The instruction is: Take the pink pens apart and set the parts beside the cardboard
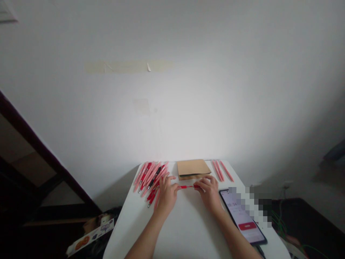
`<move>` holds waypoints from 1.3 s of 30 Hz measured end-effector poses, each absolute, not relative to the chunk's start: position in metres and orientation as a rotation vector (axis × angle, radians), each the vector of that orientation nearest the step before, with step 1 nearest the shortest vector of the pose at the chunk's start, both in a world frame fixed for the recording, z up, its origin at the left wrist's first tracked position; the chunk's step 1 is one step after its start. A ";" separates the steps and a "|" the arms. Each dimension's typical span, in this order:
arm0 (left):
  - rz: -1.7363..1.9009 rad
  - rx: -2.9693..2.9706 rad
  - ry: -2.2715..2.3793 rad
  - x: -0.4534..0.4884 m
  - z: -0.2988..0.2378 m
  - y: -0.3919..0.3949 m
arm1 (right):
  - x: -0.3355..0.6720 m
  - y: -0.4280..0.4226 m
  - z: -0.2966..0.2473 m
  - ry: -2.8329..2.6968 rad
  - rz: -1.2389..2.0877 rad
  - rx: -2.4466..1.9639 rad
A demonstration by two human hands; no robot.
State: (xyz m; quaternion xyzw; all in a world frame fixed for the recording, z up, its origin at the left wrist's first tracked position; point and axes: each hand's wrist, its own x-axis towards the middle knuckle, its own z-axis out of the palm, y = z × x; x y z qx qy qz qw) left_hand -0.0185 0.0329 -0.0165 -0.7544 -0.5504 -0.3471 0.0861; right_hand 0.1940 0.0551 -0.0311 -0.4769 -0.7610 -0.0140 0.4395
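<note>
Both forearms (145, 232) reach toward twelve o'clock; my left hand (167, 191) pinches the red pen (183, 187) at nine o'clock, my right hand (208, 189) at three, its middle between.

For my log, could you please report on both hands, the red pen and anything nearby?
Left hand, right hand: pinching red pen from opposite sides. Thin section showing between. Pen pile by left hand; phone near right hand.

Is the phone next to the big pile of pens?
No, the phone lies by the right arm, while the pens are piled by the left hand.
</note>
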 end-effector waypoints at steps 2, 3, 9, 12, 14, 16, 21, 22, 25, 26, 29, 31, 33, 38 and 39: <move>-1.018 -2.233 -1.652 -0.017 -0.016 0.032 | 0.195 0.055 -0.030 -1.878 -0.042 -1.179; -1.011 -2.225 -1.655 -0.016 -0.016 0.032 | 0.195 0.055 -0.030 -1.872 -0.047 -1.174; -1.033 -2.194 -1.659 -0.018 -0.018 0.034 | 0.194 0.054 -0.028 -1.858 -0.044 -1.175; -1.092 -2.172 -1.680 -0.020 -0.019 0.035 | 0.194 0.053 -0.028 -1.857 -0.041 -1.196; -1.114 -2.163 -1.703 -0.021 -0.018 0.035 | 0.194 0.053 -0.027 -1.864 -0.046 -1.203; -1.108 -2.165 -1.726 -0.020 -0.016 0.034 | 0.194 0.053 -0.027 -1.867 -0.051 -1.203; -1.076 -2.180 -1.770 -0.018 -0.012 0.031 | 0.194 0.052 -0.027 -1.866 -0.030 -1.191; -1.069 -2.181 -1.774 -0.017 -0.012 0.031 | 0.194 0.052 -0.027 -1.866 -0.025 -1.188; -1.049 -2.189 -1.769 -0.018 -0.012 0.031 | 0.194 0.052 -0.028 -1.860 -0.020 -1.185; -1.050 -2.191 -1.764 -0.018 -0.012 0.031 | 0.194 0.053 -0.029 -1.857 -0.020 -1.185; -1.078 -2.176 -1.760 -0.019 -0.012 0.032 | 0.195 0.054 -0.031 -1.851 -0.014 -1.179; -1.077 -2.179 -1.761 -0.019 -0.011 0.032 | 0.196 0.056 -0.033 -1.854 -0.005 -1.175; -1.049 -2.199 -1.766 -0.019 -0.010 0.031 | 0.196 0.056 -0.033 -1.857 0.002 -1.176; -1.003 -2.248 -1.771 -0.018 -0.011 0.032 | 0.196 0.055 -0.031 -1.862 -0.003 -1.179; -1.004 -2.245 -1.779 -0.018 -0.012 0.032 | 0.196 0.055 -0.031 -1.864 -0.005 -1.175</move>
